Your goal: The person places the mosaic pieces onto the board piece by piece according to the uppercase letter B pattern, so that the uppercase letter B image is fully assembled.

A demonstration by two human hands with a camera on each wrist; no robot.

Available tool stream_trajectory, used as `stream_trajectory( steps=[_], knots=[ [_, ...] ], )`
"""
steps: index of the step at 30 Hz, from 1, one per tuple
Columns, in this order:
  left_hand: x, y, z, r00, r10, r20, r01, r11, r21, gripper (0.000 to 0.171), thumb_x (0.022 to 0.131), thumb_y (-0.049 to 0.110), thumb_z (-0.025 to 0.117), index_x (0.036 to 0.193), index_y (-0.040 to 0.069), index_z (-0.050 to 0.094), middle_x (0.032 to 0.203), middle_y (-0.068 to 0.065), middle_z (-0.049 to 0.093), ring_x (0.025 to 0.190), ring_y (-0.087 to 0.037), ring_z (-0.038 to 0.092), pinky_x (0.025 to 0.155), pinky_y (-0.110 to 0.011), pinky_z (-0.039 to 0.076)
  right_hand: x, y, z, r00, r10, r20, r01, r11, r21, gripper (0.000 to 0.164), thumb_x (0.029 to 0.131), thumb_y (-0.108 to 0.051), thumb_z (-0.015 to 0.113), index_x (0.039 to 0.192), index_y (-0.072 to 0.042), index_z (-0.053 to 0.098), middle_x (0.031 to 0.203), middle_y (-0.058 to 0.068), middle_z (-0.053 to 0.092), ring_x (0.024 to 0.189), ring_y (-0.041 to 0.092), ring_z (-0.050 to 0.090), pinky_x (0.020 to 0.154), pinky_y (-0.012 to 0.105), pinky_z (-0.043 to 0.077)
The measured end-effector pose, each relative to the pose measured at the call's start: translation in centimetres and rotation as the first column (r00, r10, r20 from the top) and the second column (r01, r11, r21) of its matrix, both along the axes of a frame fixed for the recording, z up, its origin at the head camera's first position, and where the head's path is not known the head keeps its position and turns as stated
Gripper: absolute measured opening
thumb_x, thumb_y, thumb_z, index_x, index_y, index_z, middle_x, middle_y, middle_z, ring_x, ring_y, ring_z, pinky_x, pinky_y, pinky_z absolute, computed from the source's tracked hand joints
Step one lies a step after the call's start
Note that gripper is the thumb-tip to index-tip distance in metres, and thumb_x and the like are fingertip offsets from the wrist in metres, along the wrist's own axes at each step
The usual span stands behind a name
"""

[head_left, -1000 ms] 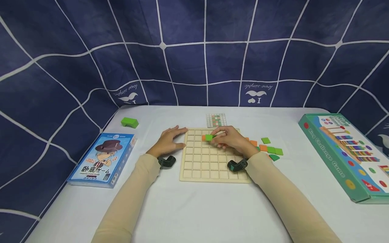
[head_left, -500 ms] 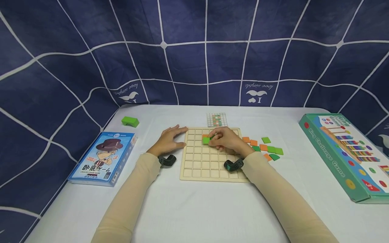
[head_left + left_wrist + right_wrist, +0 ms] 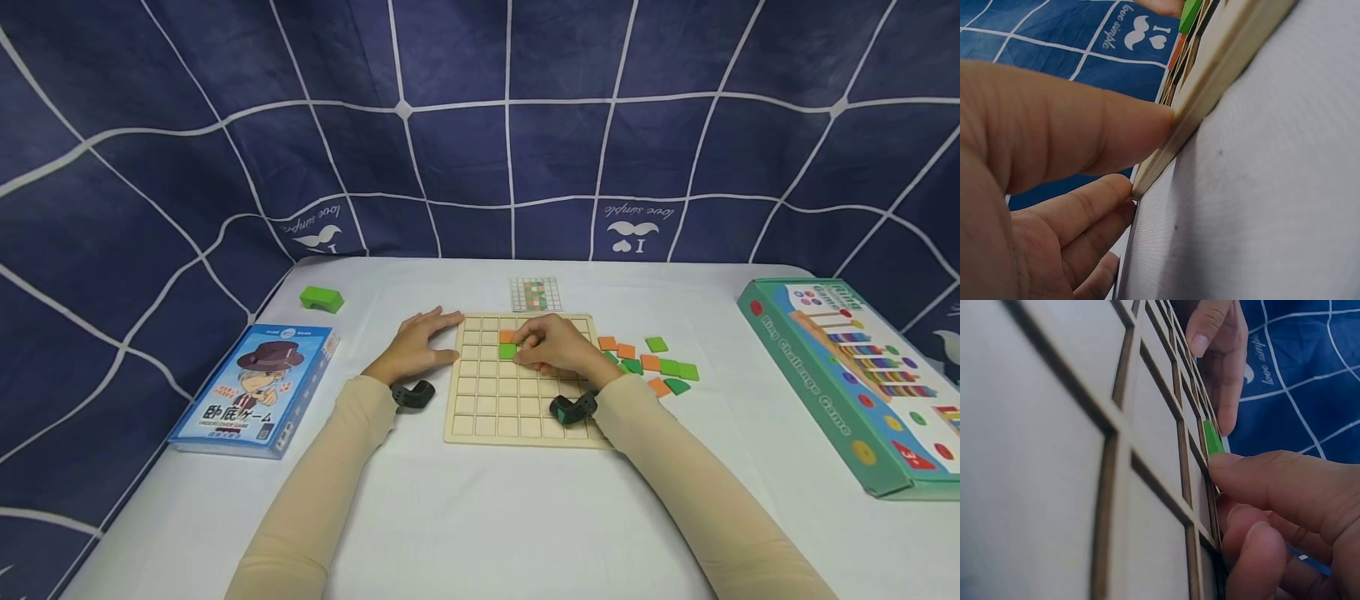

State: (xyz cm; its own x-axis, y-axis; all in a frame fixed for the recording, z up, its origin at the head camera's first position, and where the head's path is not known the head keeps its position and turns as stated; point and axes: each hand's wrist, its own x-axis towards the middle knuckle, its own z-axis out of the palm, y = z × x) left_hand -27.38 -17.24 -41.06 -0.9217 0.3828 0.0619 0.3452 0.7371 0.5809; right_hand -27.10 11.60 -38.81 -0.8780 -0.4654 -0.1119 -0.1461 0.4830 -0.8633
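My left hand [image 3: 420, 346] lies at the left edge of a wooden grid board [image 3: 486, 408], its fingers fairly straight. In the left wrist view the thumb and a fingertip touch the board's side [image 3: 1207, 94]. My right hand [image 3: 555, 343] pinches a green square tile [image 3: 507, 352] at its right side, over a cell in the upper part of the board. The same green tile [image 3: 1212, 437] meets the thumb tip in the right wrist view; fingers hide the far side of the grip. Directly behind it lies an orange tile [image 3: 507, 337].
Loose orange and green tiles [image 3: 670, 368] lie right of the board, some rounded. Behind it is a small pattern card [image 3: 536, 295]. A blue game box [image 3: 255, 392] and a green block [image 3: 322, 300] lie left; a larger green box [image 3: 832, 383] lies right.
My right hand has brought the green tile slightly nearer and left, from beside the orange tile to in front of it, and lowered it. My left hand has stayed at the board's edge.
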Motion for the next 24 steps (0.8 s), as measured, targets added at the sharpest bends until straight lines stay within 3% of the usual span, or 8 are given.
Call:
stream_trajectory(
  steps=[11,18,24],
  knots=[
    [0.0,0.1,0.2,1.0,-0.002,0.001,0.002,1.0,-0.009,0.073,0.093,0.022,0.074,0.161,0.005,0.051,0.168,-0.014,0.047,0.164,-0.034,0.024,0.136,-0.052,0.009,-0.1,0.2,0.0,1.0,0.012,0.002,-0.012,1.0,-0.018,0.028,0.095,-0.004,0.081,0.12,0.005,0.073,0.079,0.001,0.069,0.055,0.01,0.06,0.054,0.021,0.054],
    [0.0,0.1,0.1,1.0,-0.002,0.004,0.002,1.0,-0.016,0.074,0.093,0.023,0.074,0.161,0.006,0.051,0.168,-0.013,0.047,0.164,-0.034,0.024,0.135,-0.052,0.009,-0.1,1.1,0.2,0.993,0.046,0.109,-0.024,0.98,-0.198,0.028,0.097,0.002,0.076,0.123,0.01,0.072,0.083,0.004,0.071,0.064,0.012,0.062,0.061,0.021,0.057],
    [0.0,0.0,0.1,1.0,-0.001,0.006,0.001,1.0,-0.017,0.074,0.093,0.023,0.075,0.161,0.006,0.051,0.168,-0.012,0.046,0.165,-0.034,0.024,0.136,-0.051,0.009,-0.2,2.4,0.5,0.977,0.105,0.188,-0.049,0.958,-0.283,0.035,0.102,0.0,0.069,0.134,0.013,0.065,0.096,0.004,0.073,0.075,0.013,0.065,0.071,0.022,0.06]
  ],
)
